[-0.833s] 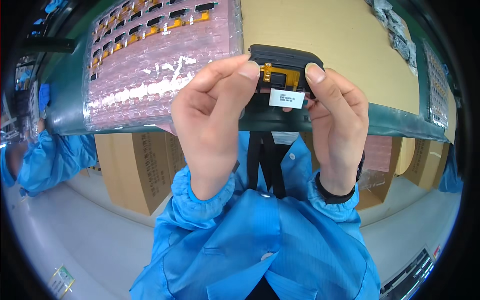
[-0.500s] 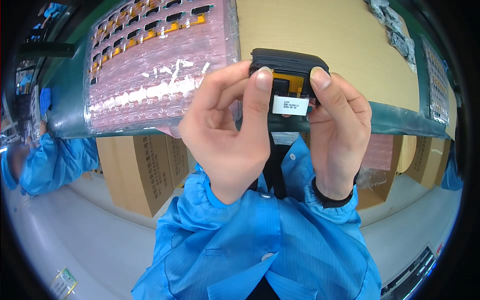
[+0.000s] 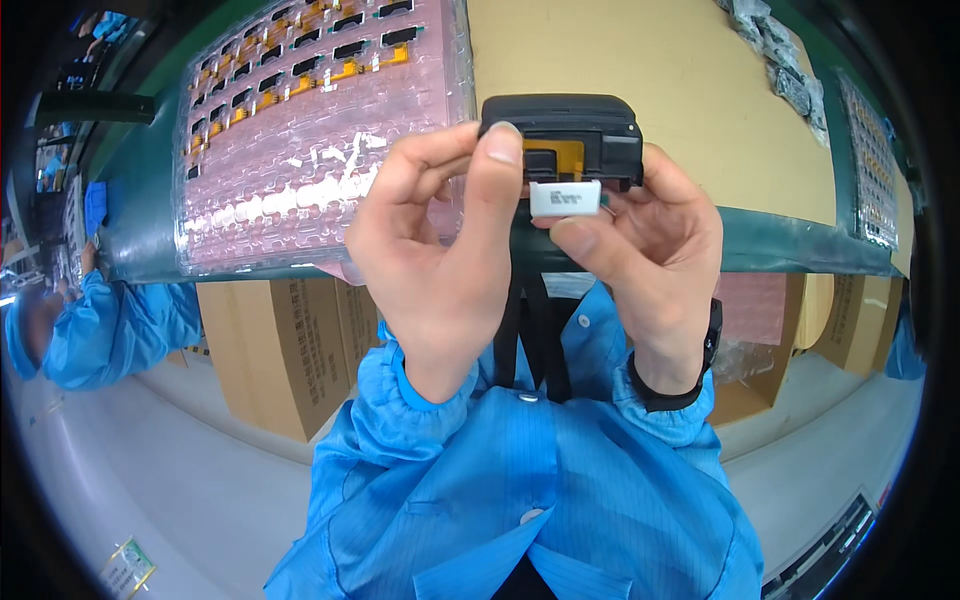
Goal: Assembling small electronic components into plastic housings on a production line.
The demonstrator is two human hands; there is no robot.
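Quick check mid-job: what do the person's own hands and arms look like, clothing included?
The left hand and right hand are ungloved. Both arms wear loose, glossy blue sleeves with gathered cuffs. A brighter blue band edges the left wrist; the right has a black band and a dark watch-like piece.
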